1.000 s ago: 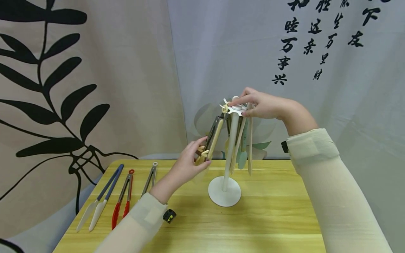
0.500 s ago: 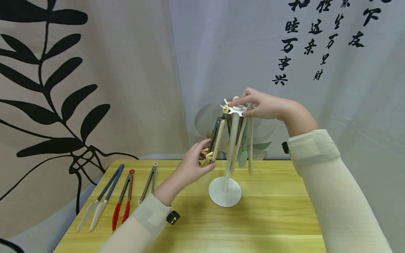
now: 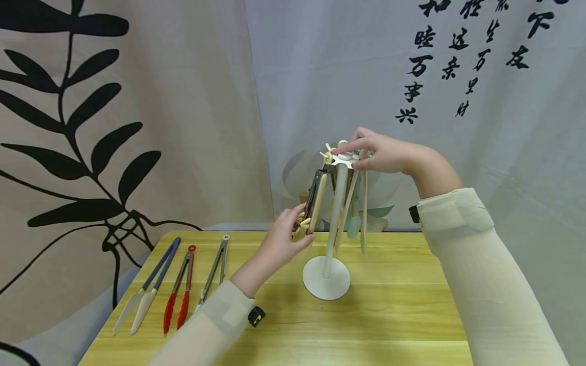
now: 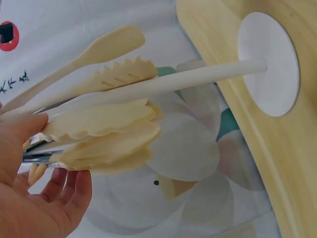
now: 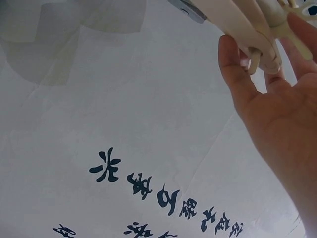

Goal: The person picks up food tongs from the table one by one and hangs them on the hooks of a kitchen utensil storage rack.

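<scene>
A white utensil stand (image 3: pixel 336 218) with a round base and a hooked top rises from the table. My right hand (image 3: pixel 386 150) holds its top, with fingers and thumb around the hooked disc. Tongs with cream heads (image 4: pixel 106 121) hang by a ring from a hook on the stand's left side. My left hand (image 3: pixel 281 236) grips these tongs low on their arms, just above the heads. Behind the post hang several cream and green utensils, among them a cream spatula (image 4: pixel 114 44). In the right wrist view, my right hand (image 5: pixel 277 104) has its fingertips at the hooks.
On the wooden table (image 3: pixel 389 305) at left lie blue-handled tongs (image 3: pixel 157 269) with white heads, red-tipped tongs (image 3: pixel 185 279) and steel tongs (image 3: pixel 215 267), partly behind my left sleeve (image 3: pixel 210 325). A printed cloth (image 3: pixel 197 101) hangs behind the table.
My left hand has shifted a little to the right with the cream-headed tongs, whose lower end swings closer to the post. My right hand stays at the stand's top.
</scene>
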Demonstrator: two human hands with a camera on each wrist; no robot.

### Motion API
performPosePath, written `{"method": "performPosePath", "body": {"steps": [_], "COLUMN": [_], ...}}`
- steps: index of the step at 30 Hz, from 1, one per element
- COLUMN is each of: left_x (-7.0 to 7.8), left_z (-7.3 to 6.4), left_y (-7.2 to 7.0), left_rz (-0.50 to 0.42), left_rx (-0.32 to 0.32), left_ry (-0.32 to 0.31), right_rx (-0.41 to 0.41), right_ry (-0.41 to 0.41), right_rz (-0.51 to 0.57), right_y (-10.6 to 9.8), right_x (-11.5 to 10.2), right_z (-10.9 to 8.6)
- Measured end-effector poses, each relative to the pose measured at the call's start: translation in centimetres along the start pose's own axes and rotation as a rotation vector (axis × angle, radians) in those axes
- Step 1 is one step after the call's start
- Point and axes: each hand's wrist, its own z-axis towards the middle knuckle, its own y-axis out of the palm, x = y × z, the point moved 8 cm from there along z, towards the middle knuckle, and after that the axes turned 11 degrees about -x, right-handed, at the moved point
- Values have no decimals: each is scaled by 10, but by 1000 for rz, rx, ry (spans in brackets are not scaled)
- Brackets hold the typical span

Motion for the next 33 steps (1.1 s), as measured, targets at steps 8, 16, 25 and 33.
{"method": "performPosePath", "body": {"steps": [8, 16, 25, 33], "left_x": [-9, -13, -18, -32], "left_z": [1, -1, -7, -15], "left_y": [7, 9, 11, 12], "left_rz": [-63, -129, -142, -238], "left_rx": [24, 23, 10, 6], "left_ry": [-50, -14, 19, 21], "right_rx": [3, 0, 1, 4], "right_ry": [-3, 5, 5, -1], "right_rz": [-5, 6, 6, 1], "right_y": [0, 1, 1, 1], "right_x": [0, 0, 1, 0], "right_z": [0, -1, -1, 0]}}
